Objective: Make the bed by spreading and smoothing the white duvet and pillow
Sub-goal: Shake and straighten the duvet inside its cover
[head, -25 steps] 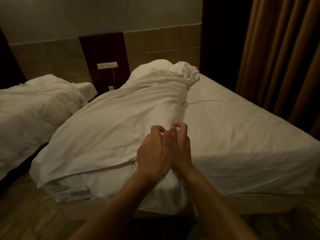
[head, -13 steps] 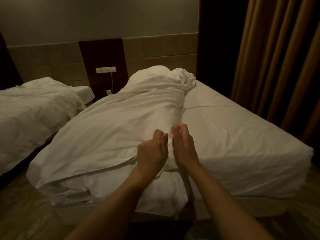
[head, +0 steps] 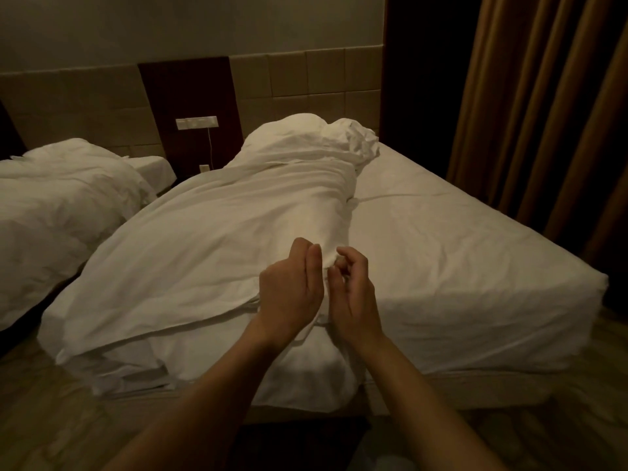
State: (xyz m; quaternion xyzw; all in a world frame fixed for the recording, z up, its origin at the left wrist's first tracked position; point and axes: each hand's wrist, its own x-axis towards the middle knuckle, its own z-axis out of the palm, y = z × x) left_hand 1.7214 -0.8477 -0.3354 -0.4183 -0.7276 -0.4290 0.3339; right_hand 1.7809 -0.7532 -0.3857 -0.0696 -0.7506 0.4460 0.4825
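**White duvet bunched on one side**

White duvet [head: 204, 253] is heaped along the bed's [head: 475, 266] left half. Nothing is gripped: the left hand [head: 290, 287] is held flat, the right hand [head: 353, 287] loosely curled. If one layer is caught, folds could be dragged floorward.

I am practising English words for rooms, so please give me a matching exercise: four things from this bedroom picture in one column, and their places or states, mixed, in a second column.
Things:
1. duvet
2. bare sheet
3. curtain
4. second bed

Places or states:
A. hangs at the far right
B. bunched along the left half of the near bed
C. stands at the left edge of the view
D. uncovered on the right half of the near bed

Pairs: 1-B, 2-D, 3-A, 4-C
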